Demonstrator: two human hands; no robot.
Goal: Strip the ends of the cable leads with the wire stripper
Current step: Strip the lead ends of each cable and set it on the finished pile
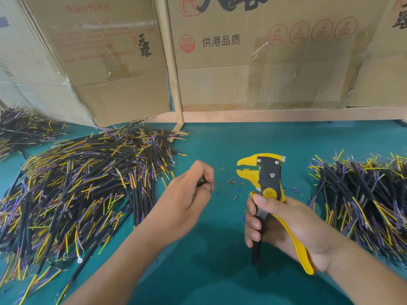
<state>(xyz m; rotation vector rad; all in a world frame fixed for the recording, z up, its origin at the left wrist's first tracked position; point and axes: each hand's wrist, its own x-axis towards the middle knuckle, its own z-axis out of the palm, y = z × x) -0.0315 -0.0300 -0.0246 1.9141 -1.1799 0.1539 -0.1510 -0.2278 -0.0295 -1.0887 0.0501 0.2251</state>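
The right hand (288, 223) grips the wire stripper (267, 186) by its handles, fingers curled round the black handle and the palm against the yellow one, thumb laid just below the yellow pivot knob. The tool is held upright above the desk (231, 139), its yellow jaws pointing left and standing slightly parted with nothing between them. The left hand (187, 194) is to the left of the jaws and apart from them, fingers curled, pinching a black cable lead (201, 183) between thumb and fingertips; a thin bare end of that lead projects rightward past the thumb, short of the jaws. Most of the lead is hidden inside the hand. Between and below the two hands, small scraps of stripped insulation (231, 180), reddish and blue, lie scattered on the green desk surface. To the left lies a large heap of cable leads (83, 186), black sheathed with yellow, blue and brown cores showing at the ends, some fitted with ring terminals. A second heap of leads (363, 194) lies to the right, just beside the right wrist. A third heap (24, 128) lies at far left. Cardboard boxes (264, 62) printed with Chinese characters stand behind a wooden frame (171, 62) along the back of the desk.
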